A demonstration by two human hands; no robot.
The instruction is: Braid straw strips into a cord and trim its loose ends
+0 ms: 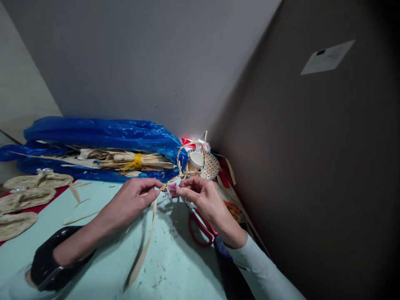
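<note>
Fibre braid (171, 181) looks tan, narrow and knobbly.

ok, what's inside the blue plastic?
A bundle of dry straw, bound with a yellow tie, shows through the opening. Folds of the blue plastic hide whatever lies behind and beneath it.

Open between the forearms (86, 239), over the counter (175, 266), with only one trailing straw strip (145, 250) to dodge. Blocked ahead by blue plastic bag (103, 130) and paper cup (196, 159); hemmed in on the right by red-handled scissors (206, 223) beside the right hand (206, 196), then the dark wall (312, 166).
</note>
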